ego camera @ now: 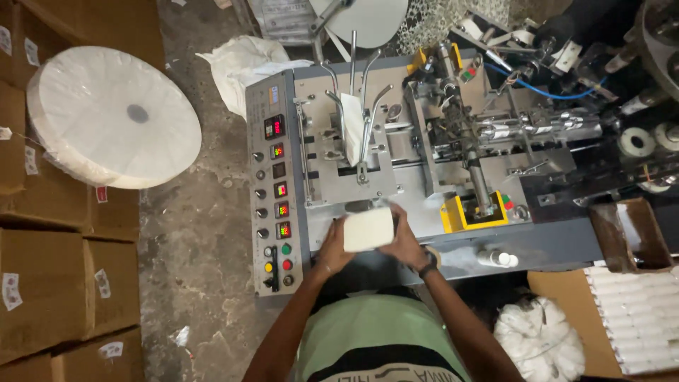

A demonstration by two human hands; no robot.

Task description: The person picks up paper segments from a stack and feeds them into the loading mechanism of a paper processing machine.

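Observation:
Both my hands hold a white rectangular stack of folded tissue (368, 229) over the grey metal machine table (424, 216). My left hand (332, 247) grips its left end and my right hand (405, 240) grips its right end, a dark band on that wrist. Just above, more white tissue (351, 127) stands upright between curved metal guide rods (368, 120) on the machine.
A control panel (277, 191) with red displays, knobs and coloured buttons runs down the machine's left side. A large white paper roll (113, 117) rests on brown cartons (56, 283) at left. A carton of white packs (636, 318) and a bag of white pieces (541, 339) sit at right.

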